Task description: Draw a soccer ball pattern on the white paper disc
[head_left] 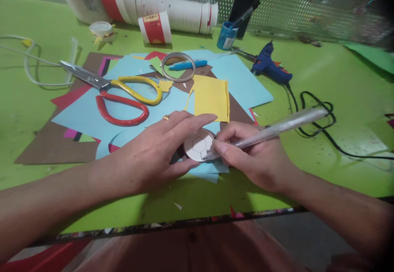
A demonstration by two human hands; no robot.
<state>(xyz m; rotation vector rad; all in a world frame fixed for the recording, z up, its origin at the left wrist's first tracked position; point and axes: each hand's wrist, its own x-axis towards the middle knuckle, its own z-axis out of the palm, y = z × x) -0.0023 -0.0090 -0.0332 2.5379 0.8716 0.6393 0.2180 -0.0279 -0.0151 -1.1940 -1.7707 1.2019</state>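
Steadying a small white disc in the head view, the left hand curves around it, its index finger along the upper edge and its thumb at the lower edge, a gold ring on one finger. The disc sits between the two hands, over light blue paper near the front of the green counter. Dark lines on it form a six-sided shape, with short strokes running toward the rim. The right hand pinches a silvery pen between thumb and fingers, the tip down at the disc's lower right; whether it touches is too blurred to tell.

Beyond the hands, a folded piece of yellow paper lies on overlapping light blue sheets and brown sheets. Scissors with one red and one yellow handle lie open to the left. Farther back, a blue pen crosses the right side of a roll of tape. A blue glue gun with a black cord rests at the right. Along the back stand a jar of blue paint holding a brush, and, lying sideways, a single paper cup and a long stack of cups.
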